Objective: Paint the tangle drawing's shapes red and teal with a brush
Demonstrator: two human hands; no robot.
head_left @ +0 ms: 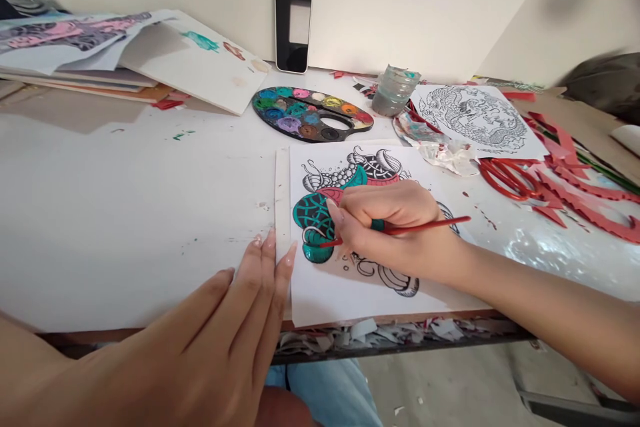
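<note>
The drawing (325, 294) lies on a white board (283, 200) on the bench (125, 214), directly in front of the person. The right hand (395, 227) grips a red brush (430, 224). Its fingers (363, 210) are closed on the handle, and the brush tip rests on the teal area at the left side of the drawing. The left hand (165, 340) lies flat on the bench left of the drawing, open and extended. Its fingertips (270, 247) touch the edge of the board.

Beyond the drawing is an oval dark palette (313, 114). Its round wells hold blue, teal, pink, yellow, orange, purple and brown paint around a thumb hole. Also beyond the drawing, right of the palette, stands a ribbed glass jar (395, 90) holding cloudy grey liquid, with teal residue on its upper part. A phone (293, 20) leans against the wall further back.

Right of the drawing lie crumpled foil (445, 157), a dragon line drawing (475, 117), red scissors (510, 179) and cut red paper (585, 187). Stacked boards (75, 80) lie beyond and left of the drawing. Paper scraps (390, 334) sit below the bench edge in front of it.
</note>
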